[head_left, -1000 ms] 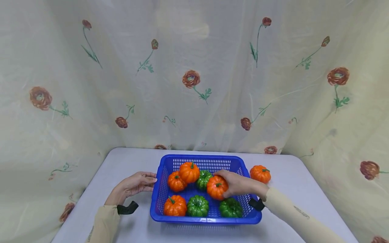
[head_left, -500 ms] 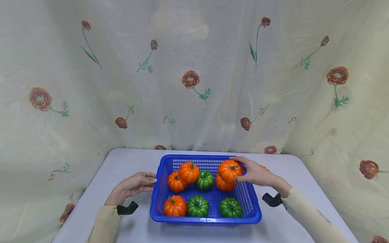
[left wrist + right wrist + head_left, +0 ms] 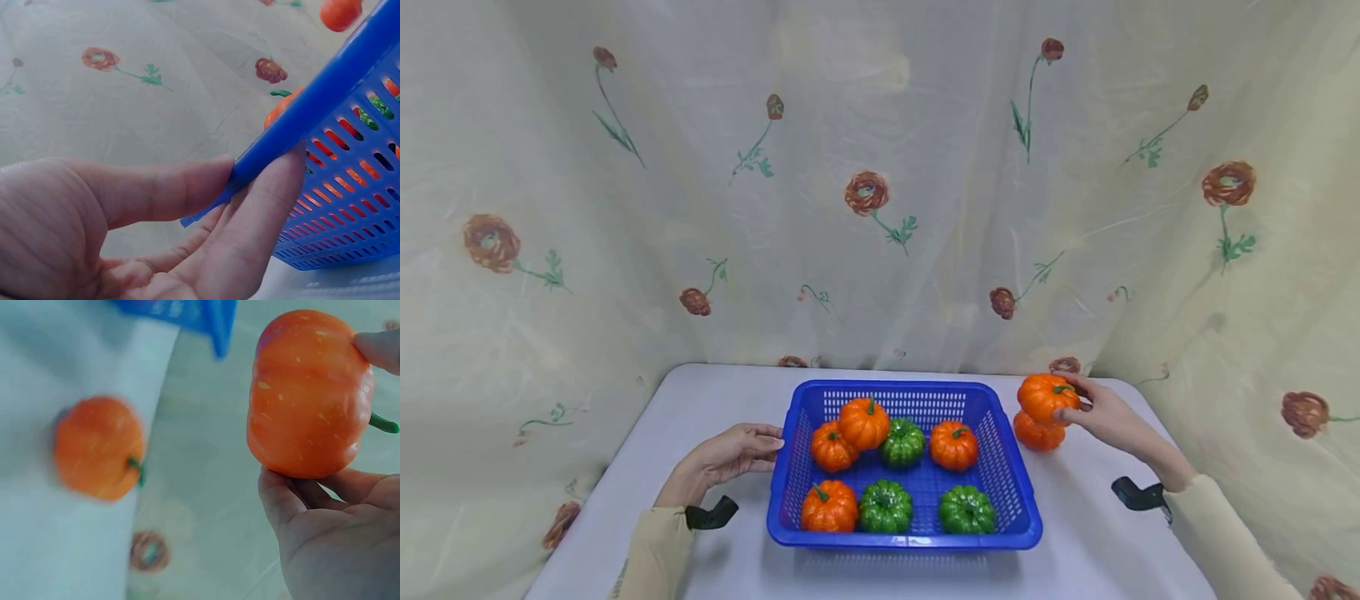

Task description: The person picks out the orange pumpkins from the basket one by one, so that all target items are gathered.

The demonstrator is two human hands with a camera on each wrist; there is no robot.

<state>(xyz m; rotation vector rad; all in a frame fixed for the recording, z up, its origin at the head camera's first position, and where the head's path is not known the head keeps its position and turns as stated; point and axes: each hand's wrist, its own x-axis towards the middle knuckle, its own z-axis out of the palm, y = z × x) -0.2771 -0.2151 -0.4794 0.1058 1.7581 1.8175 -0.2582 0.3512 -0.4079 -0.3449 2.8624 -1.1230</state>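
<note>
Your right grip (image 3: 1111, 421) holds an orange pumpkin (image 3: 1045, 398) between thumb and fingers, its green stem pointing right, lifted clear of a second orange pumpkin (image 3: 1037, 434) that sits on the white surface (image 3: 1082, 521) just outside the right wall of the blue basket (image 3: 917, 542). Your left grip (image 3: 737, 454) pinches the basket's left rim between thumb and fingers. Inside that basket, you have four orange pumpkins (image 3: 953, 447), two overlapping at the back left, and three green pumpkins (image 3: 967, 510).
</note>
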